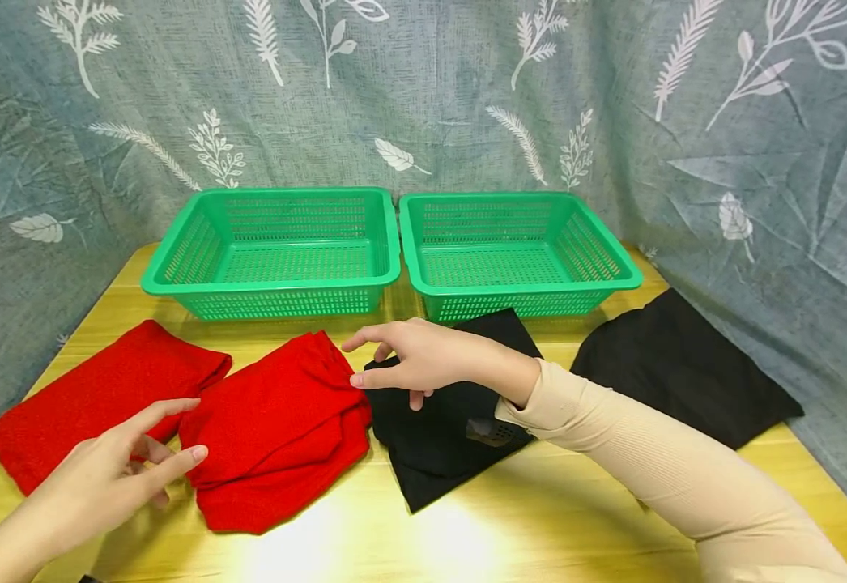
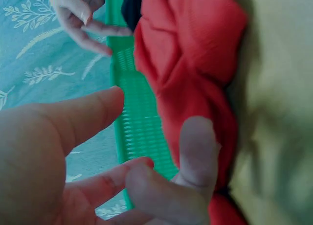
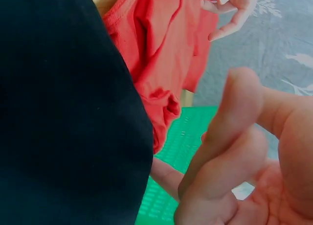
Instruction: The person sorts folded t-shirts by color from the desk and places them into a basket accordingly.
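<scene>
Two folded red cloth pieces lie on the left half of the table: an outer red cloth [image 1: 103, 397] and an inner red cloth [image 1: 278, 437]. My left hand [image 1: 113, 470] hovers at the inner one's left edge, thumb and fingers apart with nothing between them. A folded black cloth [image 1: 438, 453] lies right of the inner red cloth, and another black cloth [image 1: 686, 372] is at the far right. Over the first black cloth and beside the red cloth's right corner hangs my right hand [image 1: 423, 356], its fingers loosely bent and holding nothing.
Two green plastic baskets, a left basket [image 1: 270, 287] and a right basket [image 1: 533, 287], stand side by side at the back of the wooden table [image 1: 569, 518]. Behind them hangs a grey-blue curtain [image 1: 438, 81] with white leaf patterns.
</scene>
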`<state>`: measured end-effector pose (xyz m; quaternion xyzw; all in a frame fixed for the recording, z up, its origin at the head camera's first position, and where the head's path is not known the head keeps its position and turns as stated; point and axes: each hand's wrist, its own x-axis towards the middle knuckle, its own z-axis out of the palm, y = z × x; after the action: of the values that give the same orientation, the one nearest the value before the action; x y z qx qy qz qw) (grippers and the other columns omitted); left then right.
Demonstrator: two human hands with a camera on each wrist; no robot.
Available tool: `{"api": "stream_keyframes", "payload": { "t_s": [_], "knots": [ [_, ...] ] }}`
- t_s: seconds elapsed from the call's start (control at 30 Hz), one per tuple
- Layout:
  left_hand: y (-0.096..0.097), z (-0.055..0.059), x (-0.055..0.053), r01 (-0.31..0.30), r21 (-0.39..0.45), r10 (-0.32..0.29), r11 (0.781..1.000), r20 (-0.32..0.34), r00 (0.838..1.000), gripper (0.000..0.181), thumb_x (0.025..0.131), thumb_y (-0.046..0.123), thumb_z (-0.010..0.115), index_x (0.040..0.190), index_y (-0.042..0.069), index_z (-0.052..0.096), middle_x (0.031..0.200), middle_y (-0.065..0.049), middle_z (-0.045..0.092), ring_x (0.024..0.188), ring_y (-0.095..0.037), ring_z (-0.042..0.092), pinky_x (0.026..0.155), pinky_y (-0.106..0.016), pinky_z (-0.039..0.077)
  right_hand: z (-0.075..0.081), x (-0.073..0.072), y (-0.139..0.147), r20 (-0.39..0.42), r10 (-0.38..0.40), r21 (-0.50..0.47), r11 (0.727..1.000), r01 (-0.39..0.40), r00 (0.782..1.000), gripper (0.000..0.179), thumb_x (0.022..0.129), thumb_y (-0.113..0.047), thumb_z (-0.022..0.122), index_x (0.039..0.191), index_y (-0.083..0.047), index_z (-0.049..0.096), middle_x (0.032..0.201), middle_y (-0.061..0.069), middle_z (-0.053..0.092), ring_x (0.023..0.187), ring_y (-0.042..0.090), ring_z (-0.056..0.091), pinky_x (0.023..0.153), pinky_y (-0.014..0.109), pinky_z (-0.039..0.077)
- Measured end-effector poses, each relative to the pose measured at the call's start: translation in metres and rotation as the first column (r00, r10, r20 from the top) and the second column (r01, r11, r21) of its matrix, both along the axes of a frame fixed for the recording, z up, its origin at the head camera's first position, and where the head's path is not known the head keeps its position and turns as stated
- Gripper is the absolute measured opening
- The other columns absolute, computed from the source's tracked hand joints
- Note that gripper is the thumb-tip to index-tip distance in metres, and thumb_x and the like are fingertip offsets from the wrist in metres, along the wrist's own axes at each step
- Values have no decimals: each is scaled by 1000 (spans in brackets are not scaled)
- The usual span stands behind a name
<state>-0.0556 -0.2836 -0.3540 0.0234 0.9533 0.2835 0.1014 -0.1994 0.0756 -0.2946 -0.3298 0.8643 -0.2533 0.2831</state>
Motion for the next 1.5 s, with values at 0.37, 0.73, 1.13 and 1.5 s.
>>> {"api": "stream_keyframes", "payload": {
  "t_s": [0.37,0.73,1.13,1.5],
  "knots": [
    [0,-15,3,-50,235,12,971,158,987,79,106,37,70,169,12,27,92,-5,73,78,-13,73,64,-32,61,-15,-16,-46,85,46,108,993,-55,995,61,105,-42,70,161,-27,49,106,12,66,65,30,77,58,28,59],
    [5,-25,-5,-128,463,10,877,249,969,81,105,27,72,169,12,25,106,-12,64,87,-19,70,77,-34,66,-18,-21,-63,254,16,68,997,-35,967,53,106,-29,71,156,-20,56,77,1,58,50,13,58,53,22,48],
    [5,-25,-5,-134,421,38,897,228,973,78,105,29,72,167,10,28,132,-21,65,83,-24,72,77,-32,64,-20,-19,-75,281,27,43,998,-40,959,49,105,-24,71,152,-15,61,62,0,52,50,11,53,54,21,47],
    [2,-22,-7,-63,407,-30,911,217,976,79,104,27,73,166,11,27,102,-17,64,83,-21,71,75,-32,65,-19,-23,-75,309,-13,68,998,-8,951,49,105,-22,71,153,-19,60,65,-2,49,48,11,47,52,20,40]
  ]
}}
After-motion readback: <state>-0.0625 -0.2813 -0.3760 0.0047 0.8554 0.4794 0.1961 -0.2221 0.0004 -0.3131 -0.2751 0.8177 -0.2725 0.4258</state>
